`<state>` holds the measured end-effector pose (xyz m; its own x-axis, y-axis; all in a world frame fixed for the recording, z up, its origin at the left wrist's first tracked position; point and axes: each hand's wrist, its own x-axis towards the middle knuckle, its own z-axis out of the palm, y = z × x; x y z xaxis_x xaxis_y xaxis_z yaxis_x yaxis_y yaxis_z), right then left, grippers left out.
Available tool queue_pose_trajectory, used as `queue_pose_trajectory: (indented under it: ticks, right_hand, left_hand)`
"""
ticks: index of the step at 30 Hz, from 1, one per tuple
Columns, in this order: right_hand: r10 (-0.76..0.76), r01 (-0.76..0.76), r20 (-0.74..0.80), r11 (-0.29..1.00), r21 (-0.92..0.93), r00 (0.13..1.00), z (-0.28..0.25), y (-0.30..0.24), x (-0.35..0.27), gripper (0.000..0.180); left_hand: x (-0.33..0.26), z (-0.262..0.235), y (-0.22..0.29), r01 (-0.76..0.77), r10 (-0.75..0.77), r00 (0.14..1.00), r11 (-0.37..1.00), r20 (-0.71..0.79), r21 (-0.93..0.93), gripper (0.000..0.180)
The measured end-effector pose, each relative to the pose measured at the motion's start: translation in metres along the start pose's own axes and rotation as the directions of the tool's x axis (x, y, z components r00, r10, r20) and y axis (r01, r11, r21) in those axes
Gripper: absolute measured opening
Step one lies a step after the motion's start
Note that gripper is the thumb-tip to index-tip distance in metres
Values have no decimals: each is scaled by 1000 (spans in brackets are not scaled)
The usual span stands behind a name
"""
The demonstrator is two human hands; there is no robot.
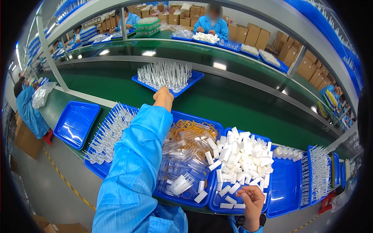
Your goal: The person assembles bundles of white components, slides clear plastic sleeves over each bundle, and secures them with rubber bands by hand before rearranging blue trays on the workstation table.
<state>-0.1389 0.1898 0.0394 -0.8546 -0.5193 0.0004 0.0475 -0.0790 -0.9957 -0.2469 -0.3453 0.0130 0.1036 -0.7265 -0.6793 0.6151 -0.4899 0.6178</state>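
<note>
My left arm, in a blue sleeve, stretches forward to a blue tray point(197, 77) on the green conveyor belt. Clear syringe-like plastic parts with thin upright stems point(165, 73) stand packed in it. At its near rim my left hand point(163, 95) is closed on the tray, with the fingertips mostly hidden. My right hand point(252, 199) is half curled with its fingers apart and nothing visible in them. It hovers over the near right part of a blue tray point(213, 205) heaped with short white plastic pieces point(244, 157).
Left of those white pieces, another tray holds clear tubes point(180, 157) and tan rubber bands point(190, 130). A tray of stemmed parts point(110, 134) and a bare blue tray point(77, 124) lie farther left. More trays point(285, 182) line the right. Co-workers point(211, 27) sit beyond the belt.
</note>
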Motion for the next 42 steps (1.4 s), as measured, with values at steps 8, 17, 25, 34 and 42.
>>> queue_pose_trajectory:
  ticks: [8,17,25,34,42]
  right_hand:
    - [-39,39,1,999,-9,999,4,0,-9,20]
    - [-83,74,157,995,60,984,19,-5,-6,19]
    - [-89,73,286,995,64,954,45,-2,-6,20]
    - [-139,132,352,990,43,926,75,-11,-14,18]
    - [-188,185,306,982,38,934,64,-12,-12,17]
  left_hand:
    - [-51,-32,65,-182,175,974,983,145,32,32]
    - [-51,-174,237,-96,-96,585,978,805,187,44]
    - [-186,-302,355,-441,102,438,890,893,115,39]
    - [-256,-327,460,-448,312,110,863,944,-233,38]
    - [-299,-233,503,-11,-488,-273,864,829,504,44]
